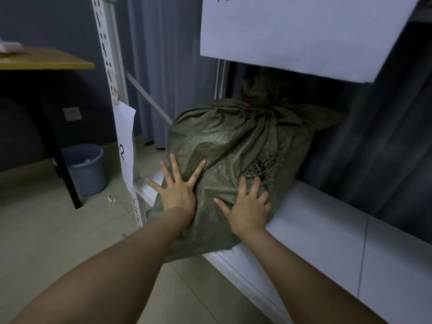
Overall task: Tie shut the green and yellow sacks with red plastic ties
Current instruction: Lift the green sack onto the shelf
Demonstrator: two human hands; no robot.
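A full green woven sack [224,141] lies on a low white shelf [327,232], its near end hanging over the shelf's front edge. Its neck is bunched at the far end and bound with a red plastic tie [247,102]. A frayed tear shows on its right side. My left hand [177,185] presses flat on the sack's near left side, fingers spread. My right hand [247,204] lies flat on the near right side, fingers spread too. Neither hand holds anything. No yellow sack is in view.
A white slotted shelf upright [109,73] with a hanging paper sheet [125,146] stands left of the sack. A white paper sign [292,31] hangs above. A wooden table [42,59] and a blue bin [85,168] stand on the tiled floor at left. Dark curtains hang behind.
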